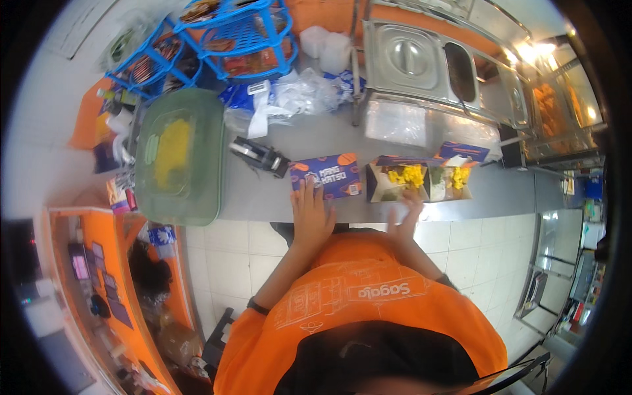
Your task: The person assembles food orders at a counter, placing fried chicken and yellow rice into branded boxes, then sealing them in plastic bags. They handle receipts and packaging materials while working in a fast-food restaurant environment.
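Note:
On the metal counter (256, 205), a closed printed paper food box (341, 174) lies in front of me. My left hand (312, 212) rests on its near left part with the fingers spread, gripping nothing. Two open paper food boxes stand side by side to the right, each holding yellow food that looks like scrambled egg; one is the nearer box (374, 190), the other the right-hand box (452, 192). My right hand (407, 212) is at the front edge of the nearer one, its fingers apart and partly blurred. Whether it touches the box, I cannot tell.
A green lidded plastic container (212, 163) stands at the left, with a black device, perhaps a stapler (261, 157), beside it. Blue plastic racks (237, 37), plastic bags (311, 94) and a lidded steel food pan (405, 57) line the back. Clear plastic packs (395, 122) lie before the pan.

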`<state>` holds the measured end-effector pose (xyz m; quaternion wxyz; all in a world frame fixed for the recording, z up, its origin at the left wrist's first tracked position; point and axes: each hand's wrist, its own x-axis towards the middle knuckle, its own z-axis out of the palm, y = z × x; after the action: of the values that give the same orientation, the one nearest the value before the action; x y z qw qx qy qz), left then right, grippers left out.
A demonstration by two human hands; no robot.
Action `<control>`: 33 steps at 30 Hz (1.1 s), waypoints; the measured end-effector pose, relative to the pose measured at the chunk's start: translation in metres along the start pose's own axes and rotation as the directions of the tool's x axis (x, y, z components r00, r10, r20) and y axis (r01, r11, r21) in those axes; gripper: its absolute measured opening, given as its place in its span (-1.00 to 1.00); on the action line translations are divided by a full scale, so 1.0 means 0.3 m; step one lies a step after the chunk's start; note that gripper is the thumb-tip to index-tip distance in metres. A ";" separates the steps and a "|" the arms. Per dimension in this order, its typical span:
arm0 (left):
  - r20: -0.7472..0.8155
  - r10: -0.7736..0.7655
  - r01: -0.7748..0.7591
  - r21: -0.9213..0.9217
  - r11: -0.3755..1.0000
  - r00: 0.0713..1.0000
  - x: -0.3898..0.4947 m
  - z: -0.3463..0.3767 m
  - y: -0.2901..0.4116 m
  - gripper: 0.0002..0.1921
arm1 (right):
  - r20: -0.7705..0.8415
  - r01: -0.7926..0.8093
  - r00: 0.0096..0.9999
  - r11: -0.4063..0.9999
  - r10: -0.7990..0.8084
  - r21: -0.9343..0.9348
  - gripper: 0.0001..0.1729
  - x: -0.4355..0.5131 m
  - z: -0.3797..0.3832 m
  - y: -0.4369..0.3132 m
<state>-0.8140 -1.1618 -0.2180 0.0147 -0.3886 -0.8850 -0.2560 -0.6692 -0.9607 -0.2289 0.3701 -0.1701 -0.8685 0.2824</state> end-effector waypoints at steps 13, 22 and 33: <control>0.219 0.160 -0.183 0.085 0.979 0.962 0.229 0.228 0.226 -0.67 | -0.028 -0.346 0.925 0.813 0.378 -0.468 -0.85 0.052 -0.155 0.204; 0.009 0.121 -0.118 -0.167 0.979 0.993 0.171 0.156 0.235 -0.90 | -0.083 -0.314 0.948 0.862 0.308 -0.399 -0.91 0.117 -0.201 0.172; -0.154 -0.262 0.253 -0.074 0.965 0.953 0.063 -0.121 -0.053 -0.89 | 0.139 -0.135 0.979 0.985 0.148 -0.104 -0.86 0.196 0.014 -0.060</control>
<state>-0.8445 -1.1747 -0.1893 0.0427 -0.2480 -0.9169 -0.3099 -0.7131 -0.9466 -0.1878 0.2763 -0.2275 -0.8912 0.2787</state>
